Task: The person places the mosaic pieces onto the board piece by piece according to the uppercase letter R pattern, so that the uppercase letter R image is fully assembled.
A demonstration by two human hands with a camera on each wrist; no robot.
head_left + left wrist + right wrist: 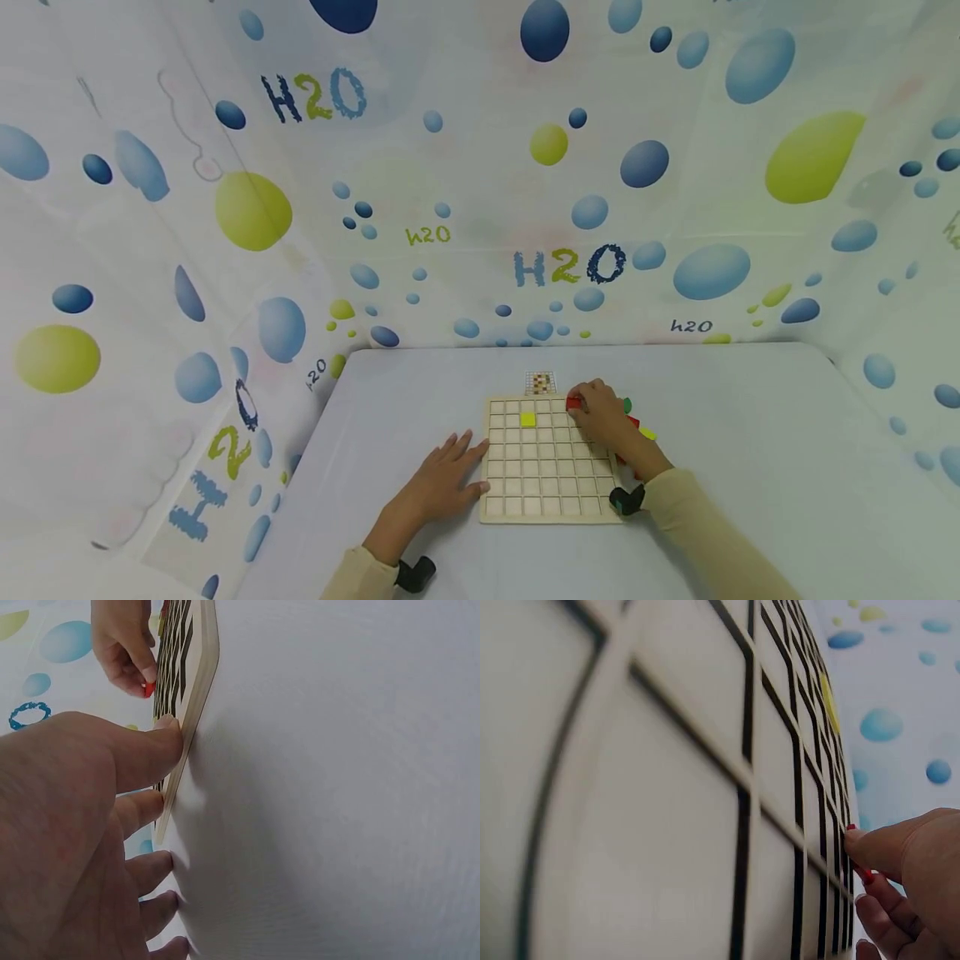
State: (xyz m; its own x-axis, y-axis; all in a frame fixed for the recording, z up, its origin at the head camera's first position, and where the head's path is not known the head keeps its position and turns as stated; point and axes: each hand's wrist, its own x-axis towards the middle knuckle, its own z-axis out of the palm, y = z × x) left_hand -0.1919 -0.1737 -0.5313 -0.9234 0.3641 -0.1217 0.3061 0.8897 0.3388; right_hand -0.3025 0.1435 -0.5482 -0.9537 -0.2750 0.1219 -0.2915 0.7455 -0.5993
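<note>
A light wooden grid board (532,482) lies on the white table, and a yellow square tile (528,419) sits in one of its upper cells. My right hand (602,415) pinches a red tile (573,403) between thumb and fingers at the board's far edge, right of the middle. In the right wrist view the red tile (863,871) shows by the fingertips, close to the grid. My left hand (444,481) rests beside the board with fingers spread, its thumb and index finger touching the left edge. The left wrist view shows that thumb (161,746) against the wooden rim.
Behind the board lies a small pattern card (540,382) with coloured squares. Several loose pieces, among them a green one (627,406) and a yellow one (647,433), lie right of the board, partly hidden by my right arm. A bubble-print curtain (480,167) hangs behind the table.
</note>
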